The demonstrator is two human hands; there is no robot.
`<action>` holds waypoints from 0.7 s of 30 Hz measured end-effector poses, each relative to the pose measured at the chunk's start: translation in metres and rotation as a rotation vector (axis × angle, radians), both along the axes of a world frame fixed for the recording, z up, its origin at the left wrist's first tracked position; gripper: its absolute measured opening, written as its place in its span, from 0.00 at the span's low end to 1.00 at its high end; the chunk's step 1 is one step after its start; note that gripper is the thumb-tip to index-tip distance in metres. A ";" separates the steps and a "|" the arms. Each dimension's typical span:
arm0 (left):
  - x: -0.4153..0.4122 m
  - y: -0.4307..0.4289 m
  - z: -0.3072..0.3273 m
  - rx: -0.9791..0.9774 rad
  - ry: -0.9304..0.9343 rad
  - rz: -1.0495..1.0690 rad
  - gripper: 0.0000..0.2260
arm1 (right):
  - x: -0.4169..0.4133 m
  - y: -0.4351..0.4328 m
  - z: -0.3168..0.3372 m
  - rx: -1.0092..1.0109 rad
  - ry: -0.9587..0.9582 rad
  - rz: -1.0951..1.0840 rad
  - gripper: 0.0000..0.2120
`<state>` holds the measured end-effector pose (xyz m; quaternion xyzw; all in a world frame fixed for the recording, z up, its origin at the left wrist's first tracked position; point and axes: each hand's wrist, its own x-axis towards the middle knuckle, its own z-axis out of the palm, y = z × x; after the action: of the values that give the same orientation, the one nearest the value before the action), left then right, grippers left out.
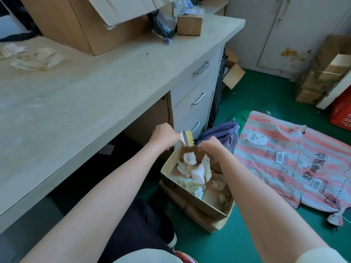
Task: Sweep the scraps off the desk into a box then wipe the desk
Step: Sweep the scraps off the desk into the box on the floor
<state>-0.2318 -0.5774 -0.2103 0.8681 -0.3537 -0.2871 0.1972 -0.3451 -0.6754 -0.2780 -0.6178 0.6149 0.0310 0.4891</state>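
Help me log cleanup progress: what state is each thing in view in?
left hand: grips the brush, bristles over the box's far rim.
right hand: grips the box at its far rim.
box: open, box scraps inside.
desk scraps: unswept, far left on the desk.
drawers: closed.
cabinet doors: closed.
large carton: flaps open.

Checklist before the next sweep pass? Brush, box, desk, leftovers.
1. Brush held: ok, left hand grips the brush.
2. Box held: ok, right hand grips the box at its far rim.
3. Box at desk edge: not ok, it is well below the desk top.
4. Desk swept: not ok, desk scraps lie far left.
5. Box room: ok, box scraps leave bare bottom.
6. Wiping cloth ready: cannot tell.
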 end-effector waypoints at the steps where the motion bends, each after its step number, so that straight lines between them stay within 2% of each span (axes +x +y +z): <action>1: 0.002 0.002 0.002 -0.009 -0.012 0.002 0.15 | 0.001 0.001 -0.003 -0.008 0.005 0.011 0.24; 6: 0.006 0.011 0.017 -0.036 -0.062 -0.021 0.14 | 0.012 0.004 0.006 -0.095 -0.034 0.048 0.06; 8: 0.007 0.015 0.027 -0.055 -0.095 -0.041 0.14 | 0.018 0.002 0.018 -0.165 -0.072 0.029 0.03; 9: 0.007 0.016 0.036 -0.068 -0.117 -0.058 0.14 | 0.021 0.001 0.025 -0.187 -0.094 0.011 0.04; 11: 0.007 0.019 0.051 -0.109 -0.159 -0.097 0.14 | 0.024 -0.002 0.039 -0.244 -0.138 -0.049 0.15; 13: 0.005 0.022 0.064 -0.122 -0.142 -0.152 0.14 | 0.026 -0.002 0.056 -0.333 -0.200 -0.108 0.21; 17: -0.001 0.028 0.095 -0.155 -0.107 -0.196 0.11 | 0.030 -0.003 0.093 -0.472 -0.350 -0.229 0.19; 21: 0.015 0.039 0.136 -0.304 -0.120 -0.083 0.11 | 0.037 -0.006 0.132 -0.514 -0.459 -0.295 0.17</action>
<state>-0.2166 -0.5388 -0.0742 0.8284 -0.4398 -0.1860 0.2927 -0.3078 -0.6809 -0.1465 -0.6160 0.5594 -0.3348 0.4423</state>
